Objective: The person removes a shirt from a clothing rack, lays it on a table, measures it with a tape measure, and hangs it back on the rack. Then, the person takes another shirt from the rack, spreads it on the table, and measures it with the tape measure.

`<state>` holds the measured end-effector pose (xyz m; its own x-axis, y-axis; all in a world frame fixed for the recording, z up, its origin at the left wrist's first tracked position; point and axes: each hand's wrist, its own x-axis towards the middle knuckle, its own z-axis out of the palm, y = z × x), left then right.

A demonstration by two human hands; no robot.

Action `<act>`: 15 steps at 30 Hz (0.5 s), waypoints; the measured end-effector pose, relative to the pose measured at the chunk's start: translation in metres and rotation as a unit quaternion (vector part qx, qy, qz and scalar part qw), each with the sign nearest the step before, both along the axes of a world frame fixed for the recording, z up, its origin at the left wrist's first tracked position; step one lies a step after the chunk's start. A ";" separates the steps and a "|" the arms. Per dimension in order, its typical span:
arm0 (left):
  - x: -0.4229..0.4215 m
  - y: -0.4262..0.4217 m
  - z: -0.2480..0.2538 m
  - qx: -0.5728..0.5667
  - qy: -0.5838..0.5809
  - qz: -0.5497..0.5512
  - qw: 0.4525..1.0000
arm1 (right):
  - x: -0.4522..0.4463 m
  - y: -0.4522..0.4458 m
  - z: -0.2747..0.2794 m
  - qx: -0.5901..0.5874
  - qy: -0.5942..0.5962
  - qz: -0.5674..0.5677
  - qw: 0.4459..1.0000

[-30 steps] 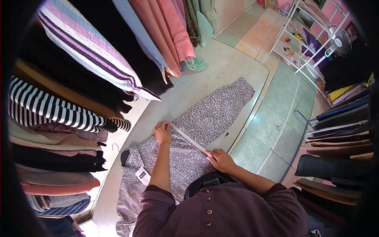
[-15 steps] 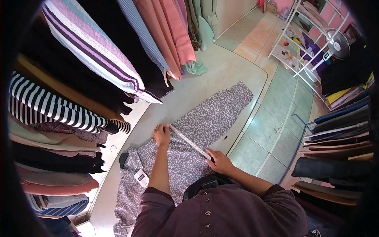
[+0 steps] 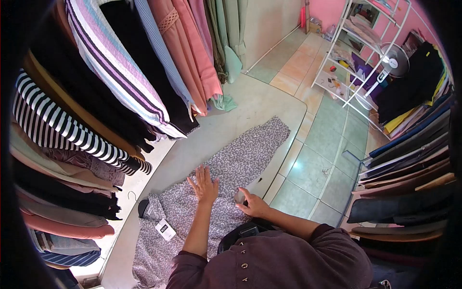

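A greyish-purple floral garment [image 3: 236, 159] lies spread on the pale table, with a white tag [image 3: 165, 229] on it and a dark hanger [image 3: 143, 208] at its left edge. My left hand [image 3: 205, 188] rests flat on the fabric, fingers spread and holding nothing. Over the garment's near right edge, my right hand [image 3: 253, 204] is curled around a small rounded tape measure [image 3: 239, 196]. No stretched-out tape shows; part of the tape measure is hidden by my fingers.
Clothes hang close by on the left, including a striped piece [image 3: 120, 67] and pink trousers [image 3: 185, 58]. The table edge [image 3: 294, 149] runs along the right above tiled floor. Farther off stand a white shelf rack [image 3: 332, 53], a fan [image 3: 394, 60] and more hanging clothes [image 3: 394, 209].
The white tape stretched between my hands has gone from view. My left hand has let go of its end and opened flat on the garment. The whole view has shifted slightly.
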<state>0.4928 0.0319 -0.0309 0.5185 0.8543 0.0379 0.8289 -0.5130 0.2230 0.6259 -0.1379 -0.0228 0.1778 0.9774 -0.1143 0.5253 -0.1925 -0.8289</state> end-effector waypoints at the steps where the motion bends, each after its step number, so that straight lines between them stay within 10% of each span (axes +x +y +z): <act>1: 0.002 -0.008 0.002 -0.056 0.039 0.004 0.998 | 0.002 0.000 0.000 -0.022 0.021 0.010 0.999; 10: -0.011 -0.010 -0.001 -0.095 0.045 0.045 0.993 | 0.085 0.006 0.001 0.045 0.094 -0.027 0.994; 15: -0.008 -0.010 0.009 -0.118 0.057 0.052 0.990 | 0.197 0.049 -0.005 0.147 -0.215 -0.085 0.962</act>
